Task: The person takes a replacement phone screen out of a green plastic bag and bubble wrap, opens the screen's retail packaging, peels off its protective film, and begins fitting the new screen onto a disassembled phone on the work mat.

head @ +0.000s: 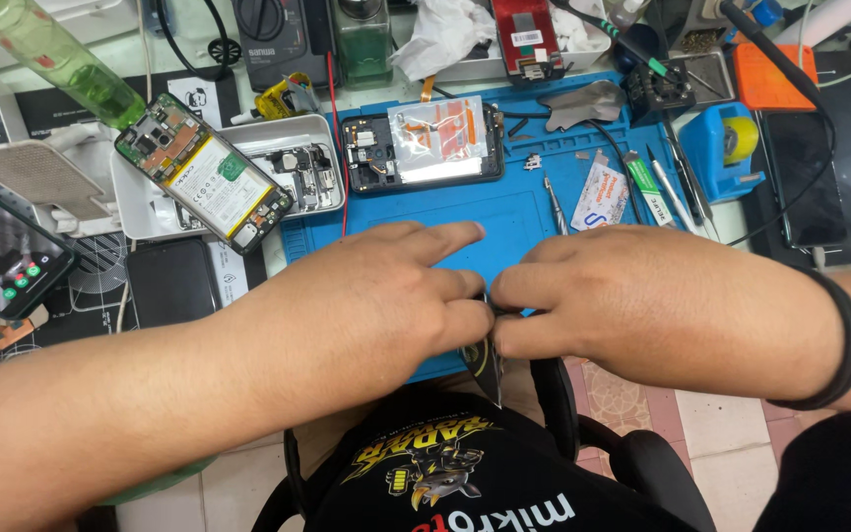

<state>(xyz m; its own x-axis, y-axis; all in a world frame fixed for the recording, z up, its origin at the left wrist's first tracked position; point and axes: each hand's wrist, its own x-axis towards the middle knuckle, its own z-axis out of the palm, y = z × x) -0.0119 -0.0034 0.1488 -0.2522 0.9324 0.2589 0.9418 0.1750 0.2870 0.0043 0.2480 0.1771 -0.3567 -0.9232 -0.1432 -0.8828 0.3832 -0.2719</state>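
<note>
- The left hand (366, 305) and the right hand (642, 300) met fingertip to fingertip at the near edge of the blue mat (504, 212), over the front of the counter (179, 286).
- Between them hung a thin dark strip (490, 365). Its top was pinched where the two grips touched, and its long axis ran nearly straight down from there, toward the person's lap.
- The left grip was clenched on the strip's upper end with thumb and bent fingers, while the forefinger lay stretched out flat above it.
- The right grip was likewise clenched on the same upper end from the other side. What exactly the fingertips pressed on was hidden by the knuckles.
- Neither hand was nearer: both sat on the strip, left hand to its left, right hand to its right.
- Well beyond the hands, on the mat, lay an opened phone (424, 146) with its insides showing.
- A second opened phone (204, 172), with a white battery, rested slantwise across a white tray (322, 202) to the left.
- Tweezers (556, 205) lay on the mat just past the right hand.
</note>
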